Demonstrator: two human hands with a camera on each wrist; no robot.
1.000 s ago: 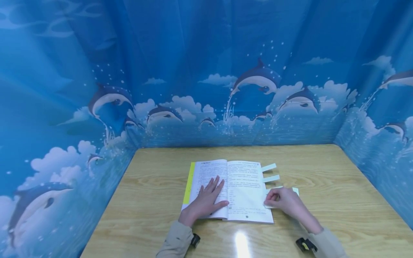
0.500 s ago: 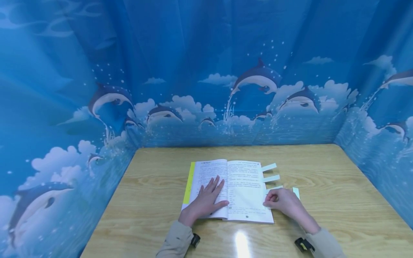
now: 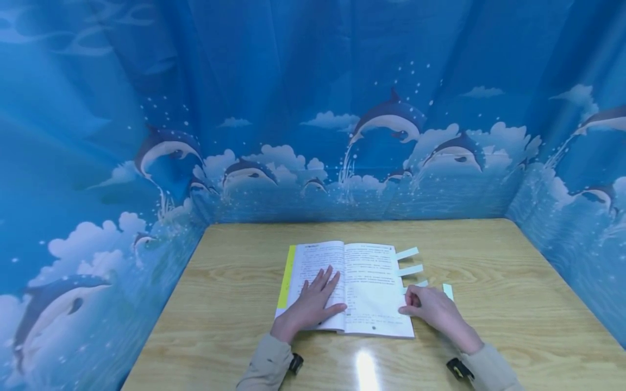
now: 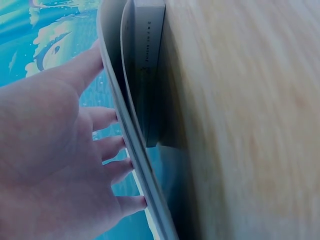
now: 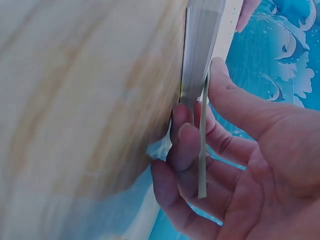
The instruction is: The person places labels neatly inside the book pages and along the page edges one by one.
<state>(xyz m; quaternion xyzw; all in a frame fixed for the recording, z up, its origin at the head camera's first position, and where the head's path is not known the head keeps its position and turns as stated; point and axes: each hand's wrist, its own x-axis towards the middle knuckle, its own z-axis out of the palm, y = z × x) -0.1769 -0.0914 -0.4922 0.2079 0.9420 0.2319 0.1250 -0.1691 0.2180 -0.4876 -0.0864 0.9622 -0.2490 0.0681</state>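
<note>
An open book (image 3: pixel 374 298) lies on the table, its printed pages facing up. My left hand (image 3: pixel 312 304) rests on the left page with fingers spread; the left wrist view has its fingertips on the page (image 4: pixel 135 150). At the right page's edge, my right hand (image 3: pixel 432 309) pinches a thin pale paper strip (image 5: pixel 202 165) that sticks out from the book. The thumb is at the page edge, with the other fingers curled on the far side. Above this hand, paper tabs (image 3: pixel 411 270) jut from the same edge, the lowest tab (image 3: pixel 423 284) partly hidden by the fingers.
A small pale piece of paper (image 3: pixel 448 290) shows just beyond the right hand. The wooden table (image 3: pixel 235 293) runs back to a blue dolphin-print curtain (image 3: pixel 283 108). Black wrist devices (image 3: pixel 459 369) sit at both cuffs.
The right hand has shifted only slightly, its fingertips staying at the page edge; a pale bit seen under them earlier is now covered. The left hand and the book stay put.
</note>
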